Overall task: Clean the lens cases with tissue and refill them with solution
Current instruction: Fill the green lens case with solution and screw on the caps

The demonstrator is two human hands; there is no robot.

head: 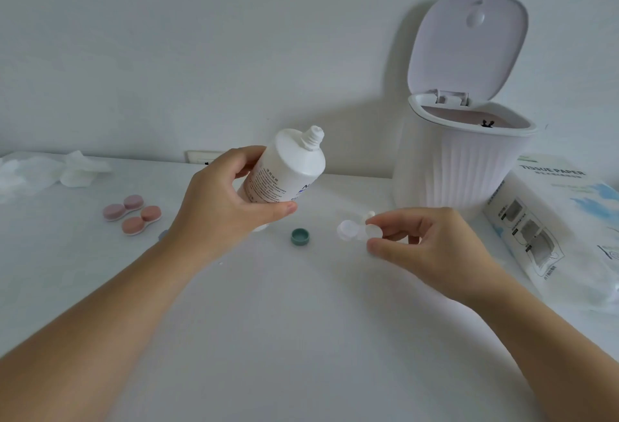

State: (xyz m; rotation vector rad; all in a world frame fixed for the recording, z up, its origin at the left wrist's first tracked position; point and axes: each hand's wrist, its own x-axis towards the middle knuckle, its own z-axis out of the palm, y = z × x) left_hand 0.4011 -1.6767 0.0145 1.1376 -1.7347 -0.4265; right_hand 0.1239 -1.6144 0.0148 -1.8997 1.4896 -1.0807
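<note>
The left hand (231, 197) gripped the uncapped solution bottle (288, 170); the right hand (422, 244) pinched the clear lens case (355, 229), seemingly lidless, beside a green cap (300, 237), an open bin (462, 160) behind.

left hand (221, 197) grips bottle (284, 170) (uncapped) | right hand (432, 247) pinches clear case (355, 231)

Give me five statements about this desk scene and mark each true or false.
1. The left hand holds the solution bottle. True.
2. The bottle still has its cap on. False: its threaded neck is bare.
3. The bin lid stands open. True.
4. The right hand holds a pink lens case. False: it pinches the clear lens case.
5. The teal cap lies on the table. True.
</note>
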